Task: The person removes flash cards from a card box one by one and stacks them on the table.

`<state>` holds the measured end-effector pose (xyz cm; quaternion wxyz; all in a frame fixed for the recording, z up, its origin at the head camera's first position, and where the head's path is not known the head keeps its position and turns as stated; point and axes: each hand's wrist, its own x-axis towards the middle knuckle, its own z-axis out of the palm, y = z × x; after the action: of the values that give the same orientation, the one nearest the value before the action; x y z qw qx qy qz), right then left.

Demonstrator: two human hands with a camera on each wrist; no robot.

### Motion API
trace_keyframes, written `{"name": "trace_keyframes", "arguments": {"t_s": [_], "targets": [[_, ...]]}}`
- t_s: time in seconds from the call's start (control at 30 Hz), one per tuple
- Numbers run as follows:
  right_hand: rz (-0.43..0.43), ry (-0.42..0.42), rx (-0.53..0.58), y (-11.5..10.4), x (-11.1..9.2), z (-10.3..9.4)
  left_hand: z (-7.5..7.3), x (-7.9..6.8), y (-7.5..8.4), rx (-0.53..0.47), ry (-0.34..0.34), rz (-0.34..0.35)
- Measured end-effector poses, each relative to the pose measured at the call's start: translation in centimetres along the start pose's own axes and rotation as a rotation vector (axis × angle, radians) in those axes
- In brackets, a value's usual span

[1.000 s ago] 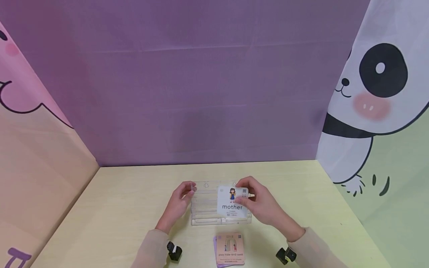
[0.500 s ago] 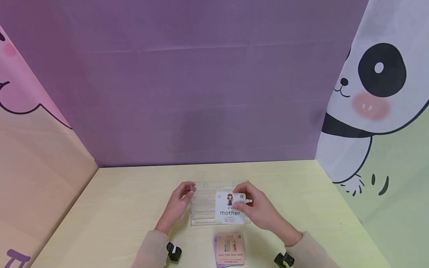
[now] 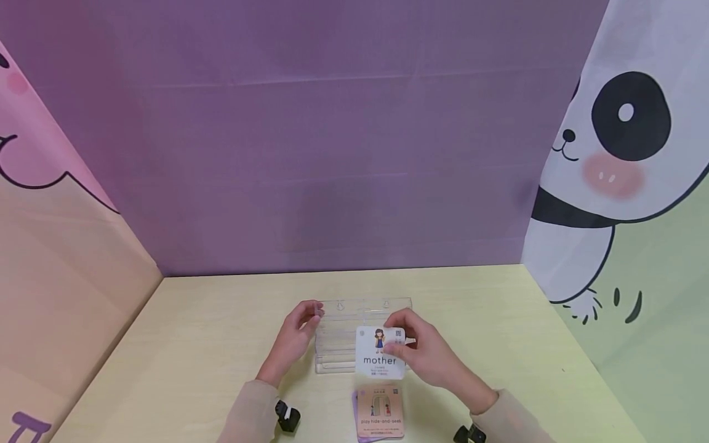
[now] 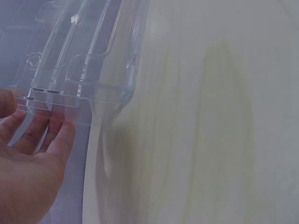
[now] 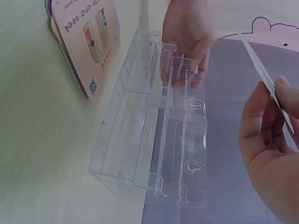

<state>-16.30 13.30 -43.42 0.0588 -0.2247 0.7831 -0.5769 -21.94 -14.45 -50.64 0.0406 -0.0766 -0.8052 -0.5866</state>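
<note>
A flashcard point(image 3: 367, 369), white and printed "mother" under a small figure, is pinched between the thumb and fingers of my right hand point(image 3: 429, 354). The head view has it in front of the right part of a clear plastic card rack point(image 3: 335, 343); in the right wrist view the flashcard point(image 5: 258, 64) is apart from the rack point(image 5: 192, 167), seen nearly edge-on. My left hand point(image 3: 298, 335) grips the rack's left side near its top. In the left wrist view, its fingertips point(image 4: 65, 133) sit behind the see-through edge. The rack's stepped tiers stand tilted above the table.
A small stack of flashcards point(image 3: 381, 409) lies on the table in front of the rack, a pink "play hide-and-seek" card on top and a purple edge below. A purple cloth backdrop point(image 3: 343, 154) rises behind the pale table point(image 3: 210, 332).
My right hand has brought the "mother" card down and toward me, slightly left, across the front of the rack. The left hand and the rack have stayed in place.
</note>
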Motion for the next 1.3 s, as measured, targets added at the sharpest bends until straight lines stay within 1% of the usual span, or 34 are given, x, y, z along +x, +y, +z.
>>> {"name": "trace_keyframes", "arguments": {"t_s": [0.13, 0.2, 0.3, 0.6, 0.87, 1.2, 1.3], "targets": [[-0.001, -0.011, -0.004, 0.1, -0.1, 0.2, 0.0, 0.0, -0.2, 0.002, 0.006, 0.005], [0.000, -0.016, -0.008, 0.1, -0.1, 0.3, 0.0, 0.0, -0.2, 0.008, 0.008, 0.022], [0.001, -0.020, -0.016, 0.2, -0.2, 0.5, 0.1, 0.0, -0.2, 0.013, 0.010, 0.028], [0.035, -0.022, -0.009, 1.0, -0.6, 0.6, 0.1, -0.1, 0.1, -0.016, -0.007, -0.003], [0.047, -0.038, -0.009, 1.2, -0.9, 0.7, 0.0, 0.0, 0.0, 0.004, 0.000, -0.016], [0.071, -0.046, -0.013, 1.5, -1.3, 0.9, 0.0, 0.0, 0.2, -0.006, -0.007, 0.005], [0.078, -0.046, -0.010, 1.5, -1.4, 1.1, -0.1, 0.0, 0.2, -0.008, -0.007, 0.003]]}}
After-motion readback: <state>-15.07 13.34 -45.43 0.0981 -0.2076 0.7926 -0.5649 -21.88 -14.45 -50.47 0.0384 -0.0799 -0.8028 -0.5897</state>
